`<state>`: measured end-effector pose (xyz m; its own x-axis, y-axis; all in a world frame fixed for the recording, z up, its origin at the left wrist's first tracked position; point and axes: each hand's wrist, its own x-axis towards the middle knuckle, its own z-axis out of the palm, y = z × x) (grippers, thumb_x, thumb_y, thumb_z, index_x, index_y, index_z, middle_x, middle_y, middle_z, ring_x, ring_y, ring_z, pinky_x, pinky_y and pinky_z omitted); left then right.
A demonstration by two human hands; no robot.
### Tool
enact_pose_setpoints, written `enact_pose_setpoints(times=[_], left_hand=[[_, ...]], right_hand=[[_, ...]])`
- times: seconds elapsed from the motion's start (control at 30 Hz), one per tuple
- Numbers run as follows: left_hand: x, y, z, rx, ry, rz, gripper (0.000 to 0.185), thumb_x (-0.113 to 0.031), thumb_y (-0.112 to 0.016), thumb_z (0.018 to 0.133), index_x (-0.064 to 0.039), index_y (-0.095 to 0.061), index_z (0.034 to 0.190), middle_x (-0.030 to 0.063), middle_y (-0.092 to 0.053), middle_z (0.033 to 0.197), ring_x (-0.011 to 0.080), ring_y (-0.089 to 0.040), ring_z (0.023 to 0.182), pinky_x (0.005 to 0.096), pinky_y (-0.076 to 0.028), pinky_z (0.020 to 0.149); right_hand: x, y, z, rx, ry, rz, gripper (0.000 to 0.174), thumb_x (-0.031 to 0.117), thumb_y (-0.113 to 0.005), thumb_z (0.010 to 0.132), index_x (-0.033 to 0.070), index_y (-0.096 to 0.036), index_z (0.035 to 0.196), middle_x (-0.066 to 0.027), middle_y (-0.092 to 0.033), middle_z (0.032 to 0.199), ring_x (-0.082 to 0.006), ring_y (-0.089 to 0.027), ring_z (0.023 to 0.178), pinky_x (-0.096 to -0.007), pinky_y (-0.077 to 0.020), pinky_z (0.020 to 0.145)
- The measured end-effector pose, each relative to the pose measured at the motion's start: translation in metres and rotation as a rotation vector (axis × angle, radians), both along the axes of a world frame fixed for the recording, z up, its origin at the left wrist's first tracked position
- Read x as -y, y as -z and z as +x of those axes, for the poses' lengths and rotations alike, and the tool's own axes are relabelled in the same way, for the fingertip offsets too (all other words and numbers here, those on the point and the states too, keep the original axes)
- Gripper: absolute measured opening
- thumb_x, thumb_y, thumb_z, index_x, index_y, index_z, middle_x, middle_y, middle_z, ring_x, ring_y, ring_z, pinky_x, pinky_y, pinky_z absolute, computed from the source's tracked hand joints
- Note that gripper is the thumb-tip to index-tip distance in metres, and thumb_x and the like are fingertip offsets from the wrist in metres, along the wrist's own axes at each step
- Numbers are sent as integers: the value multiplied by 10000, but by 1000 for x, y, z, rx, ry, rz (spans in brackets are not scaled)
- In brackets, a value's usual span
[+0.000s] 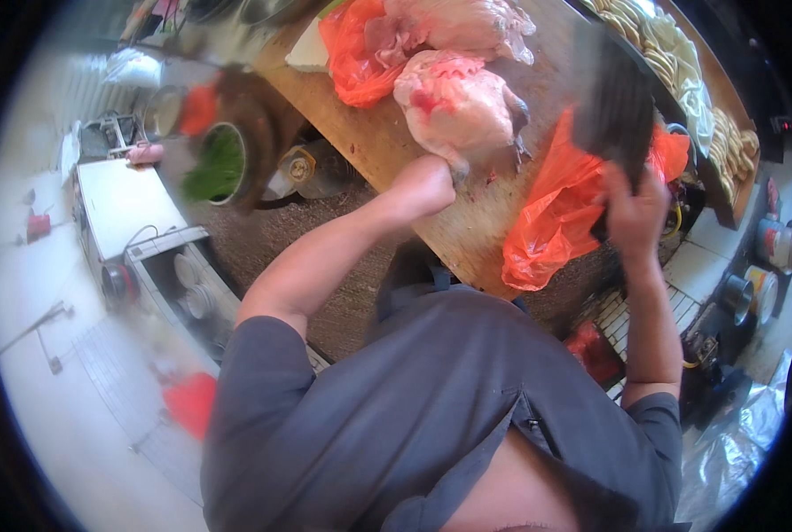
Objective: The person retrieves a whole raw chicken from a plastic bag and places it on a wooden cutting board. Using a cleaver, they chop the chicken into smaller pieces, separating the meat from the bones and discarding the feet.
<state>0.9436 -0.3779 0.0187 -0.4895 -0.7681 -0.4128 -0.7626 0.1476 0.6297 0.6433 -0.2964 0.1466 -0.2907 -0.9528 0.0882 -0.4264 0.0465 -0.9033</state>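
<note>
A plucked raw chicken (462, 106) lies on the wooden table (452, 229), with a red patch on its skin. My left hand (426, 186) is closed around the end of one of its legs. Raised at the right, my right hand (637, 206) grips a cleaver whose wide dark blade (614, 100) is blurred. Behind the blade and beside that hand lies a crumpled orange plastic bag (555, 206). More raw poultry (462, 23) rests at the table's far side, partly on another orange plastic bag (363, 56).
Beyond the table's right edge stands a wooden tray (735, 199) holding rows of pale food pieces and a cloth or plastic sheet. A round container with greens (220, 163) is at the left. Large bottles (313, 169) stand below the table edge.
</note>
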Motion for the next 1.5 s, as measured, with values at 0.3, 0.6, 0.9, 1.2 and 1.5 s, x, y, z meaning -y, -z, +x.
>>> enact_pose_setpoints(times=[0.3, 0.6, 0.9, 1.2, 1.5], left_hand=[[-52, -20, 19, -144, -473, -243, 209, -131, -695, 796, -31, -657, 975, 254, -701, 895, 444, -686, 876, 511, -535, 800], [16, -130, 8, -1098, -217, 241, 393, -265, -790, 871, -41, -677, 1174, -18, -663, 863, 144, -625, 710, 342, -529, 644], [-9, -108, -26, -778, -31, -376, 323, -286, -750, 895, -80, -689, 1136, 33, -728, 820, 197, -662, 584, 372, -529, 574], [-50, -45, 4, -62, 244, -713, 216, -275, -701, 860, -77, -649, 929, 107, -688, 685, 305, -711, 651, 457, -529, 591], [-39, -72, 7, -81, 97, -456, 424, -458, -680, 927, -49, -716, 819, 164, -744, 790, 329, -733, 713, 460, -557, 667]], right_hand=[[11, 29, 106, -339, -362, 99, 219, 192, -649, 972, 29, -706, 1107, -234, -704, 880, -436, -694, 844, -498, -540, 746], [2, -33, 108, -346, -39, -10, 206, 173, -649, 981, -8, -705, 1062, -172, -667, 722, -246, -670, 633, -375, -500, 617], [-27, -31, 70, -21, 93, 116, 206, 172, -655, 1006, -23, -705, 1051, -21, -600, 664, -72, -565, 606, -304, -447, 559], [-49, -15, 78, -189, -11, 405, 225, 142, -634, 975, -30, -687, 1109, -170, -655, 751, -229, -634, 670, -377, -509, 687], [-6, -52, 76, -473, -221, 414, 281, 180, -641, 940, -59, -679, 1084, -287, -686, 856, -437, -700, 847, -462, -534, 750]])
